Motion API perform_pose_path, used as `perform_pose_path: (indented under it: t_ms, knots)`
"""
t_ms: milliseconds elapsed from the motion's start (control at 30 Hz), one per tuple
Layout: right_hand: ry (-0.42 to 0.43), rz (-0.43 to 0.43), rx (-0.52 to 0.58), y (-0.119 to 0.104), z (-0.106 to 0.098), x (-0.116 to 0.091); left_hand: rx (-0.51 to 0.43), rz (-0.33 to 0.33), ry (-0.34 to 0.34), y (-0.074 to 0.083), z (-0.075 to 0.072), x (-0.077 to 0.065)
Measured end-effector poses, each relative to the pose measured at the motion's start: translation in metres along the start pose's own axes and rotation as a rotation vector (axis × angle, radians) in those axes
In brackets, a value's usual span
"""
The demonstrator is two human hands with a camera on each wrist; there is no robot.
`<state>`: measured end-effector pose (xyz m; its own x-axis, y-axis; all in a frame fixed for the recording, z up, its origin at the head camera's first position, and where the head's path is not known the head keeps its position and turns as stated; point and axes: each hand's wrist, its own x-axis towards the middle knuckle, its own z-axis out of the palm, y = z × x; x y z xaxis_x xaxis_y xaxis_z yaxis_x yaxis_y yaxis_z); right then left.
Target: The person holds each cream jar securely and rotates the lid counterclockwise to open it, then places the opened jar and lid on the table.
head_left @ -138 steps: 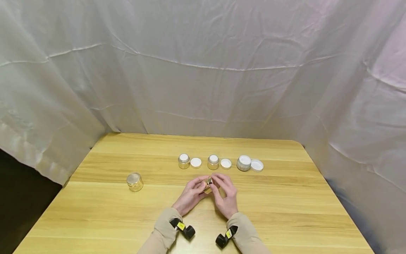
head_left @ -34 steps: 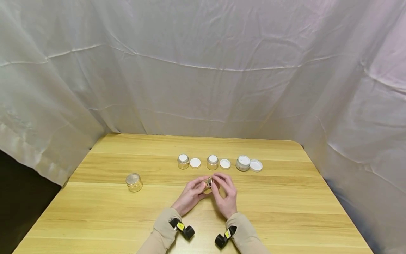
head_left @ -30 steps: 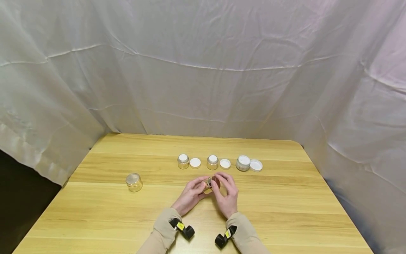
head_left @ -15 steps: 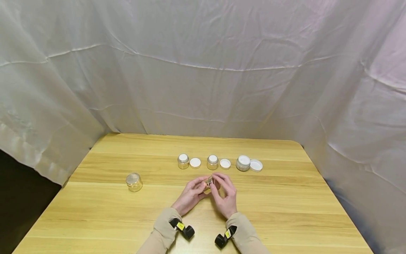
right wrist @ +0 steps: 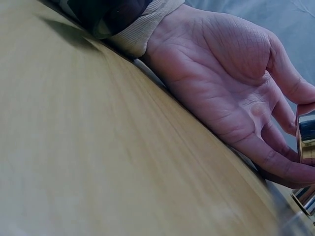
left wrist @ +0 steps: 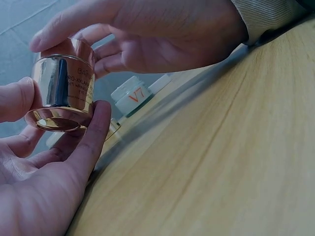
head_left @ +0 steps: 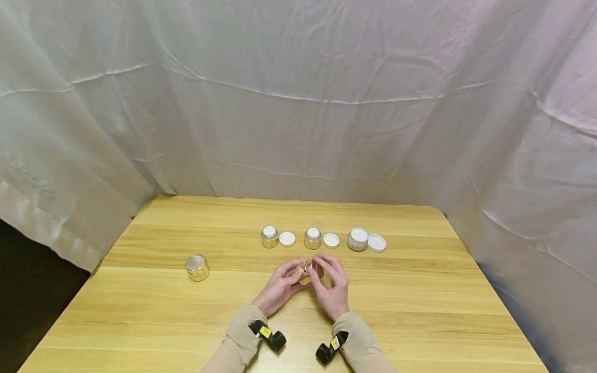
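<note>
A shiny gold cosmetic jar (left wrist: 61,86) is held above the table between both hands, tilted toward the right hand in the head view. My left hand (head_left: 280,287) grips its body, thumb on one side and fingers on the other. With thumb and fingertips, my right hand (head_left: 333,292) pinches the jar's gold lid (left wrist: 76,49), which sits on the jar. Dark printed lettering shows on the body in the left wrist view. Only the lid end (right wrist: 306,132) shows at the right edge of the right wrist view.
Behind the hands, two gold jars (head_left: 269,239) (head_left: 312,240) and a whitish jar (head_left: 357,241) stand lidless in a row. Upturned lids (head_left: 287,240) (head_left: 331,241) (head_left: 377,243) lie to their right. A lidded gold jar (head_left: 198,269) stands at left on the wooden table (head_left: 140,321).
The right hand's fingers have loosened and spread at the lid about one second ago, then closed on it again. My left hand and the jars on the table have kept their places.
</note>
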<state>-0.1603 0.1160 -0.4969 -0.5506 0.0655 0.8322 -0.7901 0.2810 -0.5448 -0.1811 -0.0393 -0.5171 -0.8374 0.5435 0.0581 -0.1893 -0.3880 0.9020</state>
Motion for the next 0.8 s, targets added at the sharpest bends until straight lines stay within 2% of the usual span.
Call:
perform_pose_path:
  t_ms: [167,367,500,633,800]
  knots:
    - [-0.024,-0.014,0.007,0.021,0.001,-0.011,-0.006,0.009,-0.009,-0.001,0.0,0.0]
    - [0.003,0.069,-0.095,0.028,-0.001,-0.015,-0.007,0.003,0.009,0.001,0.001,0.0]
    - [0.012,0.092,-0.107,0.012,-0.001,-0.007,-0.006,0.004,0.006,0.001,0.001,0.0]
    - [0.003,0.038,-0.064,-0.007,-0.001,0.003,-0.003,0.004,-0.003,0.001,0.0,0.0]
    - [-0.014,-0.026,-0.022,-0.007,-0.001,0.004,-0.003,0.0,-0.002,0.001,0.001,0.0]
